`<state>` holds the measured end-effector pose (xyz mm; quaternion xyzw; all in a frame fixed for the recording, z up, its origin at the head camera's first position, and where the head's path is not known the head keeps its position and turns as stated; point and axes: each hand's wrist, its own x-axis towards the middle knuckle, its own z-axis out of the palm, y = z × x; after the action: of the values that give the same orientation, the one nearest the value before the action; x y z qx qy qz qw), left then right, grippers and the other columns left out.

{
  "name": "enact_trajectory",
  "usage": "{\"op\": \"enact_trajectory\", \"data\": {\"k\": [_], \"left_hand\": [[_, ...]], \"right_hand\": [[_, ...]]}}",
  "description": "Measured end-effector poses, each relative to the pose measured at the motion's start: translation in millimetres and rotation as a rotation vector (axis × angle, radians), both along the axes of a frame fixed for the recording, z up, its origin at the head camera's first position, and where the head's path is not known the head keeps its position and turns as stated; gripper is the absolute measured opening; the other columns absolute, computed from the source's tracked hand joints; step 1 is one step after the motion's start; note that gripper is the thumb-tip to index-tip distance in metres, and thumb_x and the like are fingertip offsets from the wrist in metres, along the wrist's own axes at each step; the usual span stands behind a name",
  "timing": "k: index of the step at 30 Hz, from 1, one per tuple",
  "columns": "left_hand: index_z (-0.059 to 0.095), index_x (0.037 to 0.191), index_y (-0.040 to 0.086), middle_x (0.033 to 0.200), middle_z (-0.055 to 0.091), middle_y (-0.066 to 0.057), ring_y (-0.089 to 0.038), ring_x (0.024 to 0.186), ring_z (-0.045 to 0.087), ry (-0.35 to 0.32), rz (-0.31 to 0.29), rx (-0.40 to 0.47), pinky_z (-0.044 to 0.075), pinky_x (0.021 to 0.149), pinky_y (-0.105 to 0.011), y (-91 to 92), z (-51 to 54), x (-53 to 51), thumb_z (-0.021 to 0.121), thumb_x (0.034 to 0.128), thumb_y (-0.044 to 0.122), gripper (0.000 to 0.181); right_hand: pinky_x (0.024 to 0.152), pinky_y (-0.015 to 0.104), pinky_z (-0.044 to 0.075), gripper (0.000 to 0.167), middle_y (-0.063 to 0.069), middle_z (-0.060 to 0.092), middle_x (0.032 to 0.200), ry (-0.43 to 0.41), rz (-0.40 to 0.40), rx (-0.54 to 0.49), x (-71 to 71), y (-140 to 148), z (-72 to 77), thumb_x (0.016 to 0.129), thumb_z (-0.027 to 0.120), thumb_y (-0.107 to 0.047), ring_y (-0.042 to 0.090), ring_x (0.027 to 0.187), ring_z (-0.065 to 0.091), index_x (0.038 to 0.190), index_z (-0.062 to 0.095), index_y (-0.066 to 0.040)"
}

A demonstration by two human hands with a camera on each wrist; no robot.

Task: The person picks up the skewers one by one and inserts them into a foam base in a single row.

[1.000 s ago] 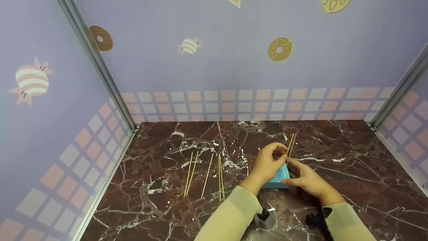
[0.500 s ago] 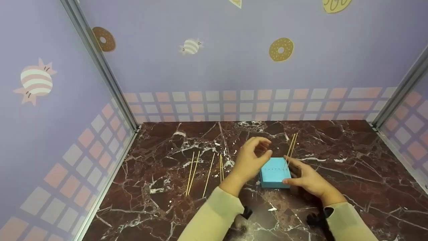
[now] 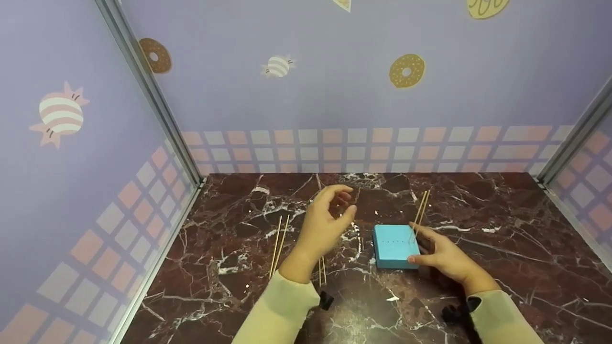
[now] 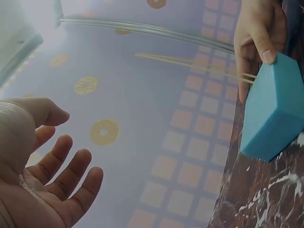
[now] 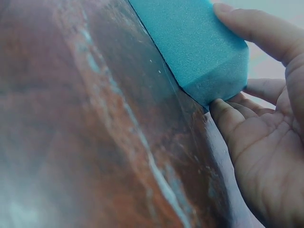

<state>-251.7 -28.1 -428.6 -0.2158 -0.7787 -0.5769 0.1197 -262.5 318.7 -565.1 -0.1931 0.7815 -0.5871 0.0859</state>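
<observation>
A light-blue foam block (image 3: pixel 394 253) lies flat on the table, with a row of small holes across its top. Two thin bamboo sticks (image 3: pixel 421 210) stand in the right end of that row, leaning slightly. My right hand (image 3: pixel 444 260) grips the block's right side; in the right wrist view the thumb (image 5: pixel 259 28) lies along an upper edge and fingers touch the side. My left hand (image 3: pixel 325 227) is in the air left of the block, fingers loosely bent and holding nothing, as the left wrist view confirms. Several loose sticks (image 3: pixel 278 246) lie around and partly beneath it in the head view.
The dark red marbled table (image 3: pixel 502 258) carries white flecks and scraps. A purple patterned wall (image 3: pixel 334 95) rises behind, with side walls left and right. Two more sticks (image 3: pixel 322 271) show beside the left wrist, partly covered by it.
My left hand has let go of a stick at the block and moved left, over the loose sticks. The right hand stays on the block, whose top is now uncovered.
</observation>
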Motion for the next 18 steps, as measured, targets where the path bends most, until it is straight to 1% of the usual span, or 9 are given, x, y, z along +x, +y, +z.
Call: {"op": "enact_trajectory", "data": {"k": [2, 5, 8, 11, 14, 18], "left_hand": [[0.070, 0.139, 0.010, 0.126, 0.073, -0.010, -0.024, 0.111, 0.072, 0.013, 0.012, 0.006, 0.065, 0.101, -0.041, -8.0, 0.6, 0.7, 0.079, 0.1020, 0.007, 0.038], [0.069, 0.140, 0.010, 0.126, 0.074, -0.012, -0.027, 0.112, 0.073, 0.035, 0.036, 0.007, 0.064, 0.103, -0.044, -20.1, -0.9, 1.3, 0.080, 0.1010, 0.006, 0.040], [0.069, 0.140, 0.009, 0.125, 0.074, -0.012, -0.028, 0.111, 0.073, 0.051, 0.063, 0.011, 0.063, 0.102, -0.043, -32.3, -2.9, 2.0, 0.080, 0.1013, 0.007, 0.040], [0.069, 0.141, 0.010, 0.126, 0.074, -0.011, -0.023, 0.108, 0.072, 0.033, 0.093, 0.024, 0.065, 0.097, -0.039, -44.3, -5.1, 2.8, 0.080, 0.1021, 0.007, 0.040], [0.068, 0.143, 0.011, 0.128, 0.073, -0.010, -0.019, 0.109, 0.070, 0.000, 0.114, 0.026, 0.065, 0.095, -0.036, -55.3, -6.3, 2.4, 0.079, 0.1036, 0.008, 0.041], [0.068, 0.144, 0.010, 0.131, 0.072, -0.012, -0.023, 0.112, 0.071, -0.035, 0.139, 0.010, 0.063, 0.097, -0.036, -70.5, -6.9, -4.1, 0.079, 0.1036, 0.009, 0.042]], "right_hand": [[0.113, 0.006, 0.043, 0.101, 0.042, 0.017, 0.180, 0.000, 0.001, 0.000, 0.0, 0, 0.6, 0.097, 0.086, -0.002, 0.064, 0.165, 0.023, 0.173, 0.021, 0.014], [0.112, 0.009, 0.047, 0.102, 0.043, 0.020, 0.180, -0.007, 0.009, -0.008, -0.1, 0, -0.2, 0.098, 0.086, -0.002, 0.064, 0.163, 0.026, 0.174, 0.020, 0.014], [0.113, 0.010, 0.048, 0.102, 0.043, 0.023, 0.179, -0.005, 0.006, 0.000, -0.3, -1, -1.2, 0.097, 0.086, -0.002, 0.063, 0.162, 0.028, 0.173, 0.020, 0.014], [0.113, 0.008, 0.046, 0.103, 0.041, 0.022, 0.180, -0.010, -0.014, 0.022, -0.4, -1, -1.0, 0.097, 0.087, -0.004, 0.062, 0.163, 0.027, 0.174, 0.021, 0.013], [0.112, 0.008, 0.046, 0.103, 0.040, 0.017, 0.182, -0.020, -0.006, 0.027, -0.5, 0, -0.5, 0.099, 0.086, -0.006, 0.062, 0.165, 0.022, 0.175, 0.019, 0.012], [0.111, 0.008, 0.048, 0.103, 0.041, 0.013, 0.182, -0.029, 0.012, 0.005, -0.4, 1, -0.2, 0.100, 0.085, -0.005, 0.064, 0.166, 0.019, 0.175, 0.017, 0.013]]}}
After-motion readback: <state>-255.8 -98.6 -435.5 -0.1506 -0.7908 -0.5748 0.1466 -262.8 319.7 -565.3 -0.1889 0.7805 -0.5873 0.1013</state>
